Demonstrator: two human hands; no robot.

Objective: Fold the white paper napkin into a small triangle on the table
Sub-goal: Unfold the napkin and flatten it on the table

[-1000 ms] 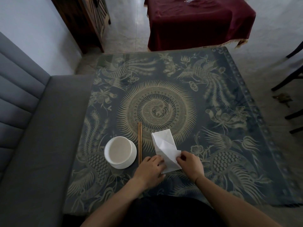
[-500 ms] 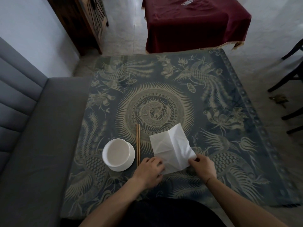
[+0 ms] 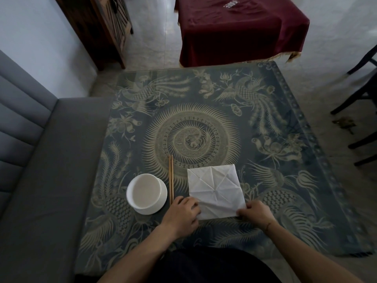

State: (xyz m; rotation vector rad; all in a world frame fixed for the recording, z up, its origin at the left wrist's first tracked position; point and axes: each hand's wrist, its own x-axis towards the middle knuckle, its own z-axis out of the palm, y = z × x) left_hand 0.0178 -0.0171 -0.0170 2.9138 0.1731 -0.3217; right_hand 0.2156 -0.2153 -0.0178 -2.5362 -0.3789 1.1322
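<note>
The white paper napkin (image 3: 215, 190) lies spread out flat as a creased square near the front of the patterned table (image 3: 265, 180). Fold lines cross it from corner to corner and through its middle. My left hand (image 3: 182, 216) rests on the napkin's near left corner, fingers curled over it. My right hand (image 3: 256, 214) pinches the near right corner between thumb and fingers. Both forearms reach in from the bottom of the view.
A white bowl (image 3: 146, 194) stands left of the napkin, with a pair of wooden chopsticks (image 3: 171, 178) lying between them. A grey bench (image 3: 40, 170) runs along the table's left side. Dark chair legs (image 3: 359, 94) stand at the right, a red-covered table (image 3: 240, 29) beyond.
The napkin was a narrow folded strip a second ago. My right hand drew its corner out to the right, and it now lies fully unfolded as a flat square.
</note>
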